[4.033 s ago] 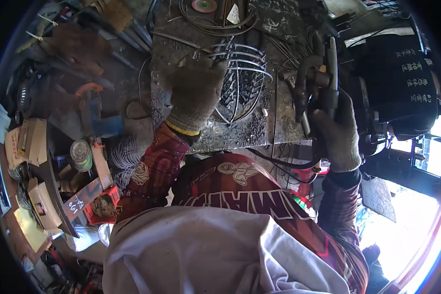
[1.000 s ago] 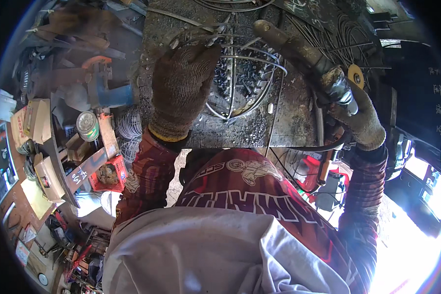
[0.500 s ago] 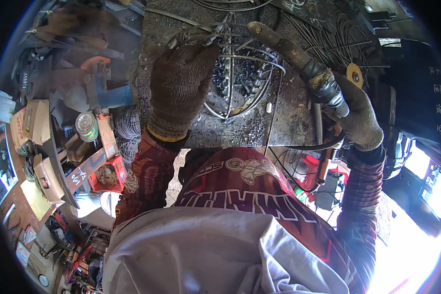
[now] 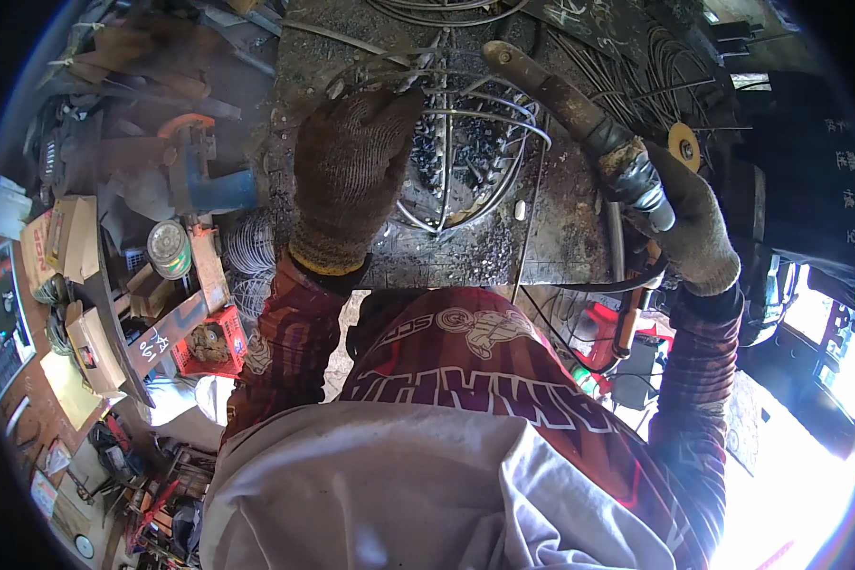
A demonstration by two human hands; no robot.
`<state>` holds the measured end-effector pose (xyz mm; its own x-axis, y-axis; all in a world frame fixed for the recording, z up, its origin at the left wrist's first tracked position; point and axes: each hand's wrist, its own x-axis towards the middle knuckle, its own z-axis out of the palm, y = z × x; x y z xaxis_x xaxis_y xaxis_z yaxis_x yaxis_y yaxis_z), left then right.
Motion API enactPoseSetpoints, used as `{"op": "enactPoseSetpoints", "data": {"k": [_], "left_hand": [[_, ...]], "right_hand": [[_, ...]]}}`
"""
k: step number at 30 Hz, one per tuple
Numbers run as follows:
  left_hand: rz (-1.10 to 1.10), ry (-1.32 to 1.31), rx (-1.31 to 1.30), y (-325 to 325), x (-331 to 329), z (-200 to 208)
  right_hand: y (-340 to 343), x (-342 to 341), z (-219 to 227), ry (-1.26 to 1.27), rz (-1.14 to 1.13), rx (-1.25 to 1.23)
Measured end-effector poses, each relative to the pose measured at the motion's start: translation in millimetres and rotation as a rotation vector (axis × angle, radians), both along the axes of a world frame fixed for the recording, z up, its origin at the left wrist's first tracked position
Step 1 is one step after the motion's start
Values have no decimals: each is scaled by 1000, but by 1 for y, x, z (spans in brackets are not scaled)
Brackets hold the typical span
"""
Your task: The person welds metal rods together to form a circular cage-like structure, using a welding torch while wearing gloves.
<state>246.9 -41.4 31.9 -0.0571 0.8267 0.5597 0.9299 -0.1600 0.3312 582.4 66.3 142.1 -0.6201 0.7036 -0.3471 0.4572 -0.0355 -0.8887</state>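
Observation:
A round, dome-like frame of bent metal rods [image 4: 440, 180] rests on the dark metal worktable [image 4: 570, 252]. My left hand [image 4: 351, 171], in a dark knit glove, is closed at the frame's left side; its fingertips are hidden where it grips the rods. My right hand [image 4: 691, 214], in a grey glove, is wrapped round a long, worn, torch-like tool [image 4: 560, 104] bound with black tape. The tool slants to the far left, and its far end is over the frame's far right side. Dark bits and grit lie inside and around the frame.
Thin bent rods [image 4: 674, 76] lie in bundles at the far right, near a yellow disc [image 4: 684, 147]. A blue clamp-like tool [image 4: 220, 190], a round tin [image 4: 169, 249] and a red basket [image 4: 209, 344] stand at the left. A cable [image 4: 598, 285] runs along the table's near edge.
Both hands keep their hold and have hardly moved. The view has shifted very slightly.

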Motion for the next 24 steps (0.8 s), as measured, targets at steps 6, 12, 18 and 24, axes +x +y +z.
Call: {"op": "enactPoseSetpoints", "data": {"k": [6,12,18,24], "left_hand": [[-2,-34,-86,0,-2,-4],[-50,-11,-95,2,-3,8],[-37,-12,-77,2,-2,6],[-39,46,17,1,-3,-3]], "right_hand": [[-1,1,-5,70,7,-5],[0,-3,0,3,9,-17],[0,-3,-1,76,21,-16],[-1,-1,-2,92,-6,-46]]}}
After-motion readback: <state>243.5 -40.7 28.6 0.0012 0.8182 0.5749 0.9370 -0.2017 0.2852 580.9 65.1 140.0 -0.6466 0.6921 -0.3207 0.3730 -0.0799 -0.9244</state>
